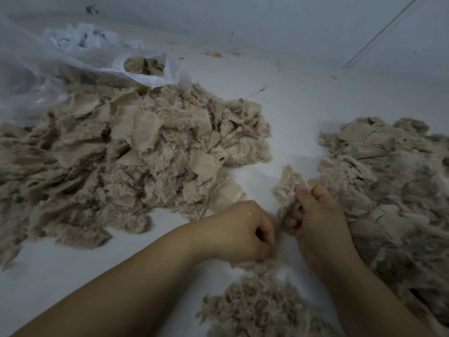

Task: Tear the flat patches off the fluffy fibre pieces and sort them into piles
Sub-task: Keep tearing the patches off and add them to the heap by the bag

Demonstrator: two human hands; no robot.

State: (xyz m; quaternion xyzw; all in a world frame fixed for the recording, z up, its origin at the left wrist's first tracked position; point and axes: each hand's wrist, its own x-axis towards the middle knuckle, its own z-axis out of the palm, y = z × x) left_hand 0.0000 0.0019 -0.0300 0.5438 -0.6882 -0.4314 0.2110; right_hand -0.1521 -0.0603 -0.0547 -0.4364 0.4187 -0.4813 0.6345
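Observation:
A beige fluffy fibre piece point(288, 188) stands up from my right hand point(315, 215), whose fingers and thumb grip its lower part. My left hand point(245, 229) sits just left of it with fingers curled tight; they seem to pinch fibres at the lower edge, though the grip itself is hidden. A large heap of fluffy pieces with flat tan patches point(136, 152) fills the left. A second heap point(388, 181) lies on the right, touching my right hand. A small pile of loose fluff point(257, 305) lies below my hands.
A clear plastic bag point(145, 74) holding more fibre lies at the back left, with crumpled white plastic point(82, 37) behind it. The work surface is white point(294, 113). A wall rises at the back.

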